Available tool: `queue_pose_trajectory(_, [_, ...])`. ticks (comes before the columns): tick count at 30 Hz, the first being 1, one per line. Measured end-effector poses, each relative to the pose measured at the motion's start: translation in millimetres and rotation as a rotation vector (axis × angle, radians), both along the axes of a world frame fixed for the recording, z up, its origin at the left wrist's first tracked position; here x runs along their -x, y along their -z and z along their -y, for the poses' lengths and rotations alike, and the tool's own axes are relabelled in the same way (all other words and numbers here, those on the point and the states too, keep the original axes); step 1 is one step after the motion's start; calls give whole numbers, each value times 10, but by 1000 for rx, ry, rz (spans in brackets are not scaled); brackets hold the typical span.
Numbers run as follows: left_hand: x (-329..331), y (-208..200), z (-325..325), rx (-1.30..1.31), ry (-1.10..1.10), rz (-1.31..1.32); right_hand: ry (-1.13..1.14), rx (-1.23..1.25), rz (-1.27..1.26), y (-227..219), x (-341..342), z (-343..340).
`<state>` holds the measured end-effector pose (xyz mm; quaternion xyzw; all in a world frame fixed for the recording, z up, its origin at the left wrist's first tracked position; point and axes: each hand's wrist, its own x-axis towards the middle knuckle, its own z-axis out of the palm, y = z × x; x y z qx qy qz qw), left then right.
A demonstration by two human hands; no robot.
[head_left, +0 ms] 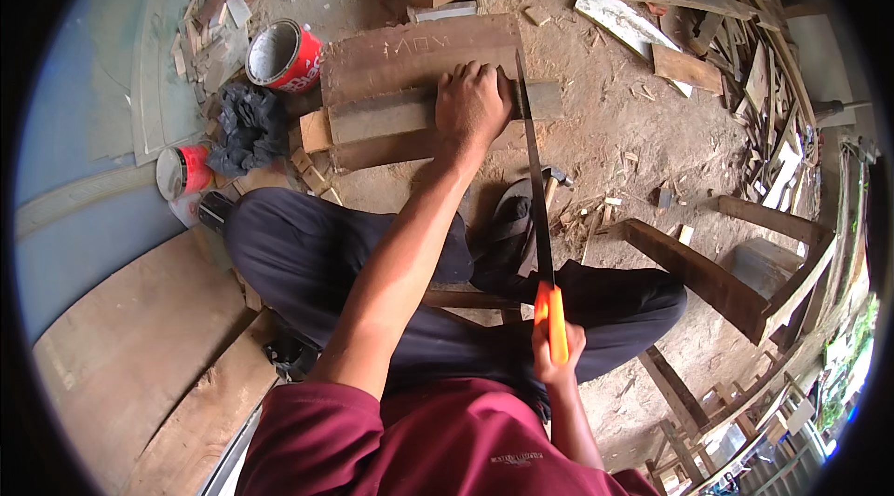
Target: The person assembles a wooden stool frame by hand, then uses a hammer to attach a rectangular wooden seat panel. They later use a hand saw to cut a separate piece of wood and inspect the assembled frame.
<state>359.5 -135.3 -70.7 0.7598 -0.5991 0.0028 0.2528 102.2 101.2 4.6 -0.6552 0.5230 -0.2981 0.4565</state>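
Observation:
My right hand (559, 353) is wrapped round the orange handle of a handsaw (537, 181), held low near my right knee. The saw's long dark blade runs away from me, its far part against a long wooden strip (386, 114) close to the strip's right end. My left hand (475, 101) presses down on that strip just left of the blade, fingers curled over it. Beneath the strip lies a wide brown board (419, 45) with pale marks scratched on it. A small wood block (316, 131) sits at the board's left end.
Two red tins (284, 54) and a crumpled black plastic bag (248, 128) stand left of the board. A hammer (556, 177) lies by my foot. Wood offcuts (684, 67) pile up at the right, near a wooden frame (698, 277). Wood scraps litter the dirt floor.

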Motion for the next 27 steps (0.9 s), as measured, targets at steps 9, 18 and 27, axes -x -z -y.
queue_pose_trajectory(9, [41,-31,36,-53,72,5,146,-108,166,43,-716,1174])
queue_pose_trajectory(18, [-12,60,-8,16,38,8,136,-52,118,-163,-260,479])
queue_pose_trajectory(27, [-33,54,38,31,49,1,90,34,74,-27,-448,526])
